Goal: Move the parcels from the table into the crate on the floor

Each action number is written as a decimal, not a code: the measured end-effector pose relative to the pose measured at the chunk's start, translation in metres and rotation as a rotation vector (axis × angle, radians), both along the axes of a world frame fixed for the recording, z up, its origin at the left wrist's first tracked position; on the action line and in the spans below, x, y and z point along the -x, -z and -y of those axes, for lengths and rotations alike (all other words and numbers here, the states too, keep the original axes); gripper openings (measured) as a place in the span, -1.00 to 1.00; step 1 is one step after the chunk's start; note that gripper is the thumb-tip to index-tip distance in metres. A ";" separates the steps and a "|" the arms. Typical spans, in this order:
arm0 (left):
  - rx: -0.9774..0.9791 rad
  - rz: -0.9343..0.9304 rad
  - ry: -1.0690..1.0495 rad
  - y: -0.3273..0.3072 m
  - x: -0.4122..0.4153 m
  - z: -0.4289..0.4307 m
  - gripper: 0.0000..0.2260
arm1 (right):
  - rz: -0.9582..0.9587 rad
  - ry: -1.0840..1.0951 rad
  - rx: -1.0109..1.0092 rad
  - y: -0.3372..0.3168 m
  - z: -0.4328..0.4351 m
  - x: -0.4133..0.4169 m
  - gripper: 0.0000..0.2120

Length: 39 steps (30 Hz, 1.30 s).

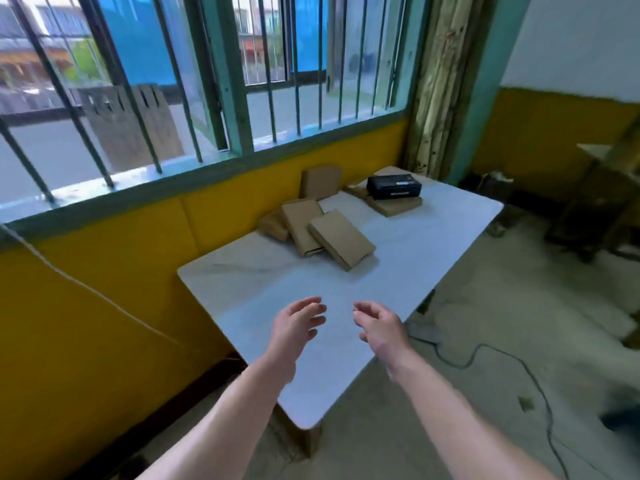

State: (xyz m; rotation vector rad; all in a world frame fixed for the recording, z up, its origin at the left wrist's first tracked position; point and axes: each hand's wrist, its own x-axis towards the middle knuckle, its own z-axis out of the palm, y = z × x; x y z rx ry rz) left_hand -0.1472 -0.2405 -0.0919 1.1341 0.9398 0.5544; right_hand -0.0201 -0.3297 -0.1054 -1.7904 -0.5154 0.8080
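Several brown cardboard parcels lie on the white table (263, 292) by the yellow wall. The nearest flat parcel (341, 239) leans on a second one (302, 226), with a small one (274, 227) behind and another (320, 182) propped against the wall. At the far end a black box (394, 186) rests on a flat brown parcel (394, 204). My left hand (297, 325) and my right hand (379, 326) hover over the near part of the table, fingers apart, palms facing each other, holding nothing. The crate is out of view.
A barred window runs along the wall above the table. A black cable (502, 362) snakes over the concrete floor to the right. A dark wooden piece of furniture (595, 202) stands at the right wall.
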 end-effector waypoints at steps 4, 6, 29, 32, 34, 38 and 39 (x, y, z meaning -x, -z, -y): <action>-0.013 0.009 0.058 -0.005 -0.090 0.027 -0.87 | -0.003 0.036 -0.005 -0.005 0.033 -0.089 -0.72; -0.006 0.010 0.062 -0.007 -0.125 0.035 -0.87 | -0.016 0.057 -0.013 -0.007 0.043 -0.125 -0.72; 0.095 0.066 -0.031 0.021 -0.513 -0.145 -0.86 | 0.039 0.007 0.113 -0.012 -0.131 -0.517 -0.77; 0.106 0.038 -0.061 0.028 -0.543 -0.173 -0.87 | 0.023 -0.035 0.154 -0.009 -0.162 -0.549 -0.73; 0.102 0.021 -0.106 0.032 -0.561 -0.194 -0.88 | 0.023 -0.065 0.164 -0.004 -0.185 -0.571 -0.72; 0.090 -0.030 -0.202 0.042 -0.600 -0.235 -0.86 | -0.003 -0.120 0.203 0.012 -0.231 -0.619 -0.67; 0.077 -0.046 -0.227 0.044 -0.609 -0.244 -0.84 | -0.002 -0.132 0.210 0.016 -0.244 -0.631 -0.65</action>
